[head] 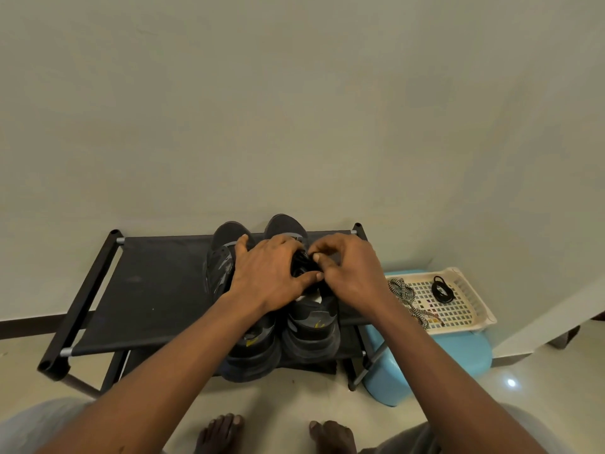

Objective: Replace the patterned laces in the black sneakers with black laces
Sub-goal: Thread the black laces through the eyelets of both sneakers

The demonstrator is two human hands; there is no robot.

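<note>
2 sneakers at rack R end, heels overhang front edge; L hand, R hand pinch black lace (tray: 1 patterned lace).

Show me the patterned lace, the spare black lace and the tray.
patterned lace point(402, 290): head view, on the bunched part at the tray's left end.
spare black lace point(441, 297): head view, on the coil's near side.
tray point(458, 314): head view, on its bare mesh floor.
</note>
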